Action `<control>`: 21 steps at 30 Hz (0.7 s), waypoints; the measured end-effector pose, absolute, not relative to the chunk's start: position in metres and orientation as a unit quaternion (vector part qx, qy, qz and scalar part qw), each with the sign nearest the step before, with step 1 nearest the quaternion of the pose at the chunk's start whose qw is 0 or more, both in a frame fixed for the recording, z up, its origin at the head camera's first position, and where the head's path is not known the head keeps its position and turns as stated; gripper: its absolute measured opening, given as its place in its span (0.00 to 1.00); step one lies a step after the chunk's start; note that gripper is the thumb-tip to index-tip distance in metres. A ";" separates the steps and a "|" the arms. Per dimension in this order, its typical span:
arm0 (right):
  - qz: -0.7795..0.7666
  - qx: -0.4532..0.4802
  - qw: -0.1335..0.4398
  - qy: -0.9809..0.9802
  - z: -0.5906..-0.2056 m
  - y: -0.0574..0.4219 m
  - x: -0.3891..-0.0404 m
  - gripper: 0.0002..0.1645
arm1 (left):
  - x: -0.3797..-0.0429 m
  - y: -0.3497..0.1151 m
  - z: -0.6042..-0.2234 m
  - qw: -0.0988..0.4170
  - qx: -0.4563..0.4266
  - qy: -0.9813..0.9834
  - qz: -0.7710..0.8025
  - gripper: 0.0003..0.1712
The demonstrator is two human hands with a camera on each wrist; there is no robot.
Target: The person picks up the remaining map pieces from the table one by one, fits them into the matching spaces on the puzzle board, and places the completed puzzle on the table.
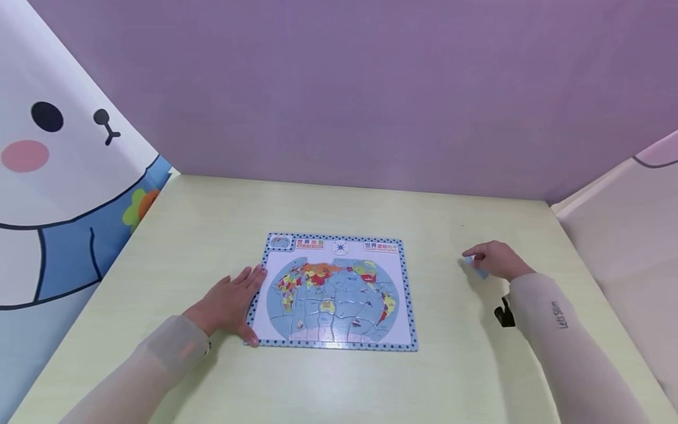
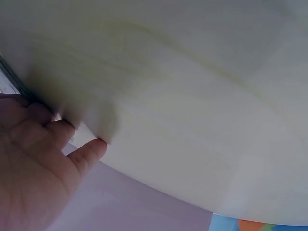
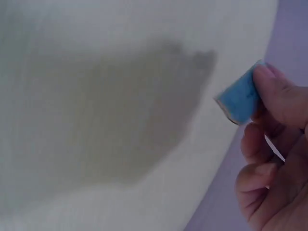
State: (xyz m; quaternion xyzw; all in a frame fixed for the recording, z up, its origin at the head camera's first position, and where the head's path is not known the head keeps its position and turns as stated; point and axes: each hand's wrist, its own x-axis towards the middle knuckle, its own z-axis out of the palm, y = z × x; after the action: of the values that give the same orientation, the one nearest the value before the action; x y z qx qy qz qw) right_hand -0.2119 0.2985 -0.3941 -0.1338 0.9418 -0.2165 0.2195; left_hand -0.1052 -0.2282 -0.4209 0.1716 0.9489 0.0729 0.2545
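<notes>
A world map jigsaw puzzle (image 1: 333,300) lies flat on the table, framed by a blue dotted border. Along the upper edge of its oval map shows a pale gap. My left hand (image 1: 230,303) rests on the puzzle's left border with its fingers spread out; the left wrist view catches only part of that hand (image 2: 43,149) at the board's edge. Off to the right of the puzzle, my right hand (image 1: 498,259) holds a small blue puzzle piece (image 3: 240,98) above the table, pinched between thumb and fingers. The same hand (image 3: 274,159) covers part of the piece.
The pale table (image 1: 339,383) meets a purple wall panel (image 1: 339,94) at the back. A panel with a cartoon figure (image 1: 69,176) stands on the left, and a whitish panel (image 1: 630,247) on the right. A black strap part (image 1: 505,312) hangs at the right wrist.
</notes>
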 end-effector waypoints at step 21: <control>-0.484 -0.017 0.165 0.859 -0.405 0.180 -0.201 0.15 | -0.102 -0.227 -0.423 0.249 0.174 0.950 0.072 0.77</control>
State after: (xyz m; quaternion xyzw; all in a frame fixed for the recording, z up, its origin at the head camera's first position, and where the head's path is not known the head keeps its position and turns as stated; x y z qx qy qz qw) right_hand -0.2013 0.1795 -0.4054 -0.0166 0.8591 -0.4842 0.1650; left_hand -0.1024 -0.2269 -0.4232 0.1739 0.9500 0.0716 0.2492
